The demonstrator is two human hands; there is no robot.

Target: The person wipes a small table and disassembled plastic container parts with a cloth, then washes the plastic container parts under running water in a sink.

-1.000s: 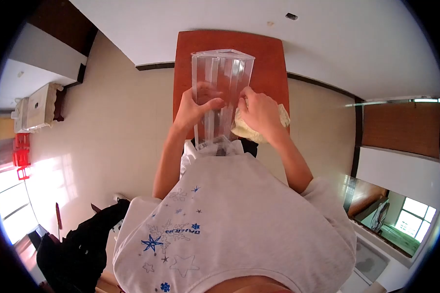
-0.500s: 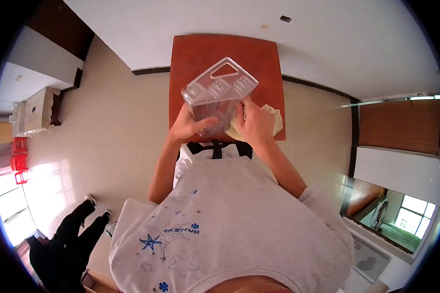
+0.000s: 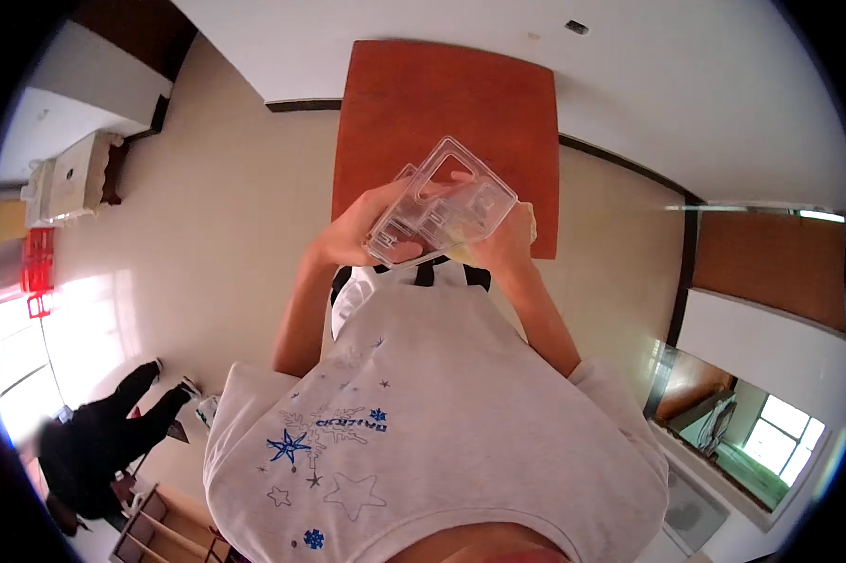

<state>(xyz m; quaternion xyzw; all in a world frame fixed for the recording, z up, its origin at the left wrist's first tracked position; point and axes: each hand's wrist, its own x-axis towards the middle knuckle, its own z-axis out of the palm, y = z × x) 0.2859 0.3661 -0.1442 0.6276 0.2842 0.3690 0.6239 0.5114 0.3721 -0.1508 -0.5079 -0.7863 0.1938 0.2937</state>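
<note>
A clear plastic package (image 3: 446,211) with moulded compartments and a handle-shaped cutout is held tilted above the near part of a reddish-brown table. My left hand (image 3: 359,230) grips its left side, with fingers behind it and the thumb seen through the clear plastic. At the package's right side is my right hand (image 3: 504,246), closed around a crumpled pale yellow cloth (image 3: 533,223). Part of the cloth shows through the plastic. The fingertips of my right hand are mostly hidden behind the package.
The reddish-brown table (image 3: 451,98) stands against a white wall (image 3: 685,84). Red stools (image 3: 37,263) are at the far left. A person in dark clothes (image 3: 113,436) is at the lower left, near a wooden shelf (image 3: 174,530).
The package has turned and tipped, its cutout end now leaning more to the right and its face lower over my hands. My right hand and the cloth are now more covered by it.
</note>
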